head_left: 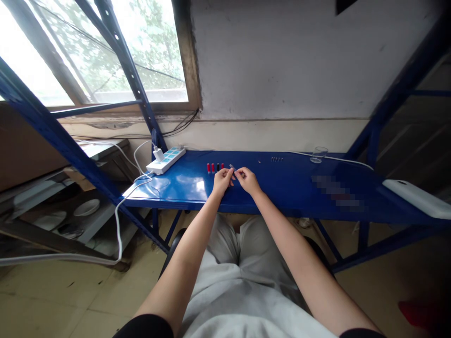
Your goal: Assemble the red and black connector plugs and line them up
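Over the blue table, my left hand and my right hand are close together, fingers pinched. Between their fingertips is a small, thin, pale piece, too small to name; both hands seem to touch it. Just beyond my left hand stands a short row of small red and dark cylinders, partly hidden by that hand. Several small thin metallic pieces lie in a row farther back, to the right of my hands.
A white power strip with a plug and cable sits at the table's left end. Toward the back right stands a clear glass, near a white cable. A white object lies at the right end. Blue metal posts flank the table.
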`<state>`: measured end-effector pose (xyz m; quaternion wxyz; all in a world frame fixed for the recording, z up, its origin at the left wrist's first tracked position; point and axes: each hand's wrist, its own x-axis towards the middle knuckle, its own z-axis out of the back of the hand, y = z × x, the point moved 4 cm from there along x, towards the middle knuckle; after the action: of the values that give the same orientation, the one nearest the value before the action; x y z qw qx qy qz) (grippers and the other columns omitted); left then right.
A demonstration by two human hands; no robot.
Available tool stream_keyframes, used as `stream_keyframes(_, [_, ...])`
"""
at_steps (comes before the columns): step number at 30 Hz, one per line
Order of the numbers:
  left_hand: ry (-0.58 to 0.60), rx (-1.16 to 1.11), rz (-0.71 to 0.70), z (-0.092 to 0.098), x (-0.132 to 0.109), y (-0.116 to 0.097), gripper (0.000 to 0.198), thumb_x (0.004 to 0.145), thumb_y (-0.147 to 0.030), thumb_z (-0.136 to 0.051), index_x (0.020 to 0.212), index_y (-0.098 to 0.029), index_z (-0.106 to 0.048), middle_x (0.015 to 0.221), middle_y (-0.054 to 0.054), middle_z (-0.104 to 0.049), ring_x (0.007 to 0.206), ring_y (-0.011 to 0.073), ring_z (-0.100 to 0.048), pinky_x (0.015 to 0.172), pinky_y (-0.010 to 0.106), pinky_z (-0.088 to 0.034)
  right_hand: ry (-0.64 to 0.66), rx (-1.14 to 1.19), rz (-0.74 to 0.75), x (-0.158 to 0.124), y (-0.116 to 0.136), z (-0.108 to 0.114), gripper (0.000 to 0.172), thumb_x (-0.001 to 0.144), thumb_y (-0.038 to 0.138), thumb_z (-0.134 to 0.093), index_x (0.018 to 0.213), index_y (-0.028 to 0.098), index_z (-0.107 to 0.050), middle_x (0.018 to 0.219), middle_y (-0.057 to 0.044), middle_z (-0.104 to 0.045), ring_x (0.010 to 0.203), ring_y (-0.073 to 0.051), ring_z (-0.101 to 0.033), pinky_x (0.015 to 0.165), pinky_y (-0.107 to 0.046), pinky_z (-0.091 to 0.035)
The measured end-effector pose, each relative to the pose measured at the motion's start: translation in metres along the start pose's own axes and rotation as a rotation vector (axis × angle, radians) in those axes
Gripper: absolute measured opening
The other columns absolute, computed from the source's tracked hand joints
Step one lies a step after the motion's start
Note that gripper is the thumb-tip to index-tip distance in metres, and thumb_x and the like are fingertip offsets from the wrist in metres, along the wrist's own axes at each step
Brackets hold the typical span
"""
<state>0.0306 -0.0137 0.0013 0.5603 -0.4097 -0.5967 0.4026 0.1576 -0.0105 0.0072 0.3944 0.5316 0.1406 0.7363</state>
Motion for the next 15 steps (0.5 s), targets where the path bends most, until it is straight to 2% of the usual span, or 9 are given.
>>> stream_keyframes(7, [-0.018, -0.019, -0.029, 0.0013, 0.0012, 0.0007, 0.039, 0.07, -0.053, -0.06, 0.074, -0.014, -0.056, 0.057, -0.002, -0.054, 0.038, 0.0053, -0.048, 0.036, 0.017, -0.033, 0.109, -0.106, 0.047, -0.0016, 0.0042, -0.004, 0.021, 0.084, 0.035, -0.046, 0.082, 0.019, -0.059, 0.078, -0.003, -0.054, 0.061, -0.013, -0.049, 0.064, -0.026, -0.042])
stream_keyframes(11, [-0.027, 0.003, -0.044, 0.0019, 0.001, 0.0003, 0.038, 0.071, -0.052, -0.06, 0.074, -0.014, -0.056, 0.054, -0.003, -0.052, 0.037, 0.0061, -0.048, 0.036, 0.018, -0.032, 0.121, -0.114, 0.078, -0.0017, 0.0043, -0.005, 0.019, 0.084, 0.03, -0.046, 0.083, 0.018, -0.061, 0.075, -0.003, -0.052, 0.064, -0.013, -0.049, 0.063, -0.026, -0.041])
stream_keyframes(15, [-0.035, 0.019, -0.044, 0.0015, -0.0005, -0.0023, 0.037, 0.07, -0.051, -0.061, 0.071, -0.015, -0.055, 0.052, -0.003, -0.052, 0.037, 0.0063, -0.048, 0.037, 0.018, -0.033, 0.148, -0.112, 0.048, -0.001, 0.0007, -0.0075, 0.017, 0.083, 0.026, -0.048, 0.085, 0.018, -0.062, 0.07, -0.002, -0.05, 0.06, -0.013, -0.048, 0.061, -0.026, -0.041])
